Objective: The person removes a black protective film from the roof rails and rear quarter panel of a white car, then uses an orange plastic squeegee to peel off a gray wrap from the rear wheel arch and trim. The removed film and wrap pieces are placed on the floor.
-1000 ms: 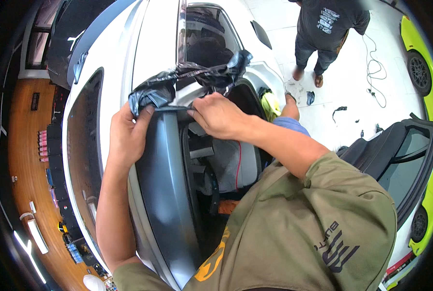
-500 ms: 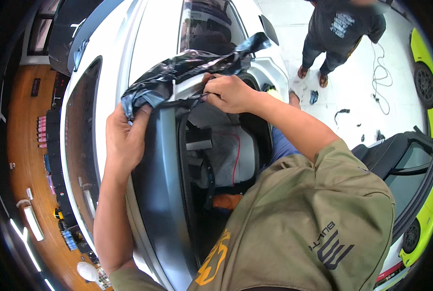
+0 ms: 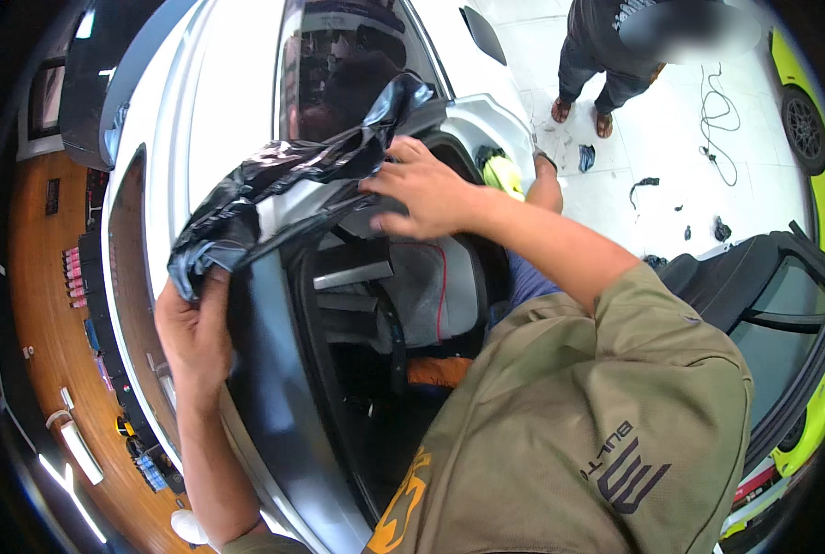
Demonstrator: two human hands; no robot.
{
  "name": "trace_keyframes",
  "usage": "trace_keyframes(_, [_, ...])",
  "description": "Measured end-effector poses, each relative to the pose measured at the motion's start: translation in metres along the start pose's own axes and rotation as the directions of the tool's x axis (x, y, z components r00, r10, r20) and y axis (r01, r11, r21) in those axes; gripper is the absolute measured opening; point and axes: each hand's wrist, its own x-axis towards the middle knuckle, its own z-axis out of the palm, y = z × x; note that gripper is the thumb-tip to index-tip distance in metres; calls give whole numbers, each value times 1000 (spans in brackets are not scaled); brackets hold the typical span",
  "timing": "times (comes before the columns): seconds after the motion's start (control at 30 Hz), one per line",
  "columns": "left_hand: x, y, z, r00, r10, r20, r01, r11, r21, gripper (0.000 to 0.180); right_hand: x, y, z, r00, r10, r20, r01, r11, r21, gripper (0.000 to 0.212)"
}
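Note:
A crumpled strip of glossy black film [image 3: 288, 166] with a blue-grey side stretches along the roof edge of a white car [image 3: 218, 102], above an open door opening. My left hand [image 3: 193, 323] pinches the film's bunched near-left end between thumb and fingers. My right hand [image 3: 431, 189] is at the film's other side, by the upper door frame. Its fingers and thumb are apart, the fingertips close to the film's edge; whether they touch it I cannot tell. Under my left forearm runs a blue-grey body panel [image 3: 269, 369] beside the opening.
Inside the car are a grey seat [image 3: 426, 286] and an orange thing [image 3: 435, 371]. A bright yellow-green cloth [image 3: 502, 174] lies by the windscreen pillar. A co-worker [image 3: 606, 69] stands on the white floor near a coiled cable [image 3: 722, 129] and dark scraps. A lime-green car [image 3: 805, 120] is at right.
My right hand has gone from gripping the film's edge to spread fingers. My left hand still pinches the film. The view has shifted, so the car appears farther left.

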Motion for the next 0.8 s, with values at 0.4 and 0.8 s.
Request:
trace_keyframes(0.4, [3,-6,-2,999,-41,-9,42,996,85,18,-24,25,20,985,70,-158,-45,986,160,31])
trace_keyframes(0.8, [4,-47,-23,1000,13,-27,-15,998,-57,25,-33,73,37,988,85,-129,-39,946,321,23])
